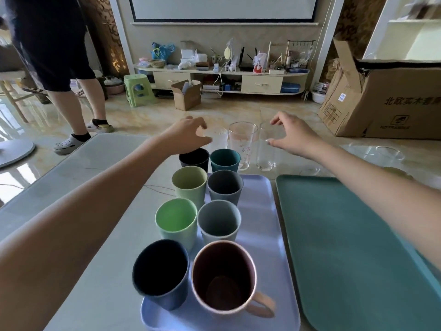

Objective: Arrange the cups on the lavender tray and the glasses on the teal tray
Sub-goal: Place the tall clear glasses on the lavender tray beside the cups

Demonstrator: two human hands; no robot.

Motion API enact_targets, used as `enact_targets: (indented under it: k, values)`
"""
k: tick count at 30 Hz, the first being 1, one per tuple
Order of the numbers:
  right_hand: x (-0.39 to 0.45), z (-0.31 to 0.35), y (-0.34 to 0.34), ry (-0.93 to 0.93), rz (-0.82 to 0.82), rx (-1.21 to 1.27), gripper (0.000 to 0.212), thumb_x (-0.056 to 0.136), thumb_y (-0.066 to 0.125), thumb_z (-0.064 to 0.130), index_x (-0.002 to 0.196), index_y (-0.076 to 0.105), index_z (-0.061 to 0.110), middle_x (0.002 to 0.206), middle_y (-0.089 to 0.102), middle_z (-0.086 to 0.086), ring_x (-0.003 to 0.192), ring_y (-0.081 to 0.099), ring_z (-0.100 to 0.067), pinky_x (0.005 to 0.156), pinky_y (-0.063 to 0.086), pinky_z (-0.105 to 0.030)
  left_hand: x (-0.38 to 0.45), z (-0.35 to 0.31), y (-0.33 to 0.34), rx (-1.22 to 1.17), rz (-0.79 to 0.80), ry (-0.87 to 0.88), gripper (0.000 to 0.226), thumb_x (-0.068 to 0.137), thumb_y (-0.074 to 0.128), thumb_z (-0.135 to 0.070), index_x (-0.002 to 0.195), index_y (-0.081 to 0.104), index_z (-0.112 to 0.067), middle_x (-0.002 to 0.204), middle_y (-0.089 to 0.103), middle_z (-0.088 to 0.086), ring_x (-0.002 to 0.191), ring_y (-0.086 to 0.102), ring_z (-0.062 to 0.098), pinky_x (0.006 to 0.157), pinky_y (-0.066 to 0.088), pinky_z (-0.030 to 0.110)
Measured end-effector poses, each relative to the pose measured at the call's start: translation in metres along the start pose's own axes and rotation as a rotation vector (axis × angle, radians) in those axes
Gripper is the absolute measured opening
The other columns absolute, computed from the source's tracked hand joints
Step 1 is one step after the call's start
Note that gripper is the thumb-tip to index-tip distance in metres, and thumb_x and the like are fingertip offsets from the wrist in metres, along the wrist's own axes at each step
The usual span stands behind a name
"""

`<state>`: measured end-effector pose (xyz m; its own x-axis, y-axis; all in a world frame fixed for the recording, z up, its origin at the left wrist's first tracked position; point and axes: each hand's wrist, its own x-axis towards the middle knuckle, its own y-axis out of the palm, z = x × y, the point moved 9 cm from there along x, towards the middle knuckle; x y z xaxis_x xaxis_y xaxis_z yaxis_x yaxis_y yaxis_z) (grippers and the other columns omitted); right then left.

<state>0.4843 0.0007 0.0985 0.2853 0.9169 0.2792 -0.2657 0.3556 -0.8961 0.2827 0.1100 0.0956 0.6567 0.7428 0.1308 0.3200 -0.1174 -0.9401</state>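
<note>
Several coloured cups stand in two rows on the lavender tray [262,225], from a pink mug [224,275] nearest me to a black cup [193,158] and a teal cup [225,160] at the far end. Beside it on the right lies the teal tray [353,247] with nothing on it. Three clear glasses stand beyond the trays: a left glass [218,137], a printed middle glass [243,144] and a right glass [266,149]. My left hand [188,134] hovers open at the left glass. My right hand [293,134] is open, fingers curved beside the right glass.
More clear glassware [389,154] sits at the table's far right. A large cardboard box [381,96] stands on the floor to the right. A person [59,68] stands on the floor at the left, and a cluttered low cabinet [222,77] lines the back wall.
</note>
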Motion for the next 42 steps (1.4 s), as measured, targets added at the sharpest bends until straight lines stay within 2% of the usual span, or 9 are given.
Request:
enact_targets:
  k: [5,9,16,20,25,29,33,36,42]
  values:
    - [0.064,-0.038,0.018,0.067,0.145,-0.555,0.074,0.082,0.055,0.06,0.142,0.027,0.026,0.15,0.035,-0.007,0.137,0.03,-0.031,0.111,0.015,-0.058,0.07,-0.011,0.046,0.069,0.152,0.012,0.074,0.081,0.056,-0.058,0.142,0.029,-0.026,0.148,0.03,0.011,0.134,0.029,0.035,0.106,0.03,0.048]
    - [0.073,-0.09,0.032,0.237,0.323,-0.575,0.093,0.077,0.057,0.067,0.148,0.014,0.027,0.153,0.03,-0.01,0.142,0.021,-0.038,0.107,-0.002,-0.069,0.098,0.0,0.082,0.171,0.25,-0.032,0.102,0.069,0.067,-0.063,0.147,0.012,-0.028,0.149,0.025,0.012,0.135,0.024,0.038,0.105,0.03,0.054]
    - [0.073,-0.113,0.036,0.226,0.223,-0.465,0.075,0.075,0.06,0.065,0.135,0.037,0.027,0.135,0.051,-0.011,0.135,0.036,-0.031,0.107,-0.01,-0.069,0.113,0.009,0.091,0.255,0.203,0.022,0.109,0.064,0.081,-0.044,0.148,0.012,-0.032,0.149,0.016,0.007,0.136,0.009,0.036,0.11,0.021,0.053]
    - [0.064,-0.099,0.01,0.147,0.088,-0.387,0.072,0.07,0.068,0.06,0.13,0.044,0.029,0.136,0.049,-0.01,0.131,0.04,-0.028,0.112,-0.002,-0.062,0.117,0.017,0.088,0.291,0.279,-0.012,0.109,0.061,0.08,-0.051,0.146,0.014,-0.035,0.148,0.026,0.008,0.134,0.015,0.034,0.109,0.022,0.051]
    - [0.036,-0.066,-0.035,0.056,-0.057,-0.104,0.07,0.063,0.078,0.053,0.124,0.051,0.033,0.119,0.053,-0.006,0.105,0.052,-0.022,0.096,0.04,-0.04,0.113,0.016,0.095,-0.028,0.446,-0.106,0.096,0.072,0.075,-0.045,0.146,0.015,-0.034,0.156,0.011,0.003,0.138,0.025,0.032,0.107,0.035,0.048]
    - [0.016,-0.042,-0.024,0.015,0.019,0.071,0.072,0.06,0.081,0.048,0.124,0.053,0.031,0.11,0.054,-0.002,0.094,0.05,-0.016,0.08,0.039,-0.028,0.107,0.015,0.089,-0.14,0.438,-0.149,0.091,0.075,0.071,-0.047,0.146,0.018,-0.034,0.156,0.013,0.001,0.139,0.027,0.029,0.108,0.035,0.048]
    - [0.009,-0.026,0.007,-0.005,0.096,0.108,0.072,0.061,0.082,0.046,0.125,0.051,0.034,0.111,0.052,0.001,0.094,0.051,-0.014,0.081,0.042,-0.028,0.102,0.011,0.074,0.092,0.197,-0.135,0.102,0.061,0.079,-0.054,0.141,0.023,-0.023,0.143,0.021,0.012,0.131,0.025,0.035,0.105,0.031,0.048]
    - [0.009,-0.019,0.024,-0.026,0.1,0.127,0.072,0.06,0.084,0.043,0.123,0.052,0.034,0.11,0.05,0.003,0.092,0.047,-0.01,0.078,0.035,-0.024,0.092,0.0,0.061,0.207,0.029,-0.052,0.085,0.058,0.08,-0.053,0.119,0.037,-0.013,0.124,0.033,0.012,0.117,0.03,0.031,0.096,0.038,0.046]
    - [0.007,-0.006,0.046,-0.056,0.159,0.154,0.074,0.062,0.085,0.038,0.126,0.05,0.029,0.108,0.044,0.005,0.095,0.043,-0.008,0.079,0.034,-0.024,0.082,-0.004,0.062,0.248,0.044,0.024,0.039,0.072,0.074,-0.044,0.089,0.057,-0.014,0.101,0.059,0.005,0.091,0.053,0.024,0.072,0.045,0.035]
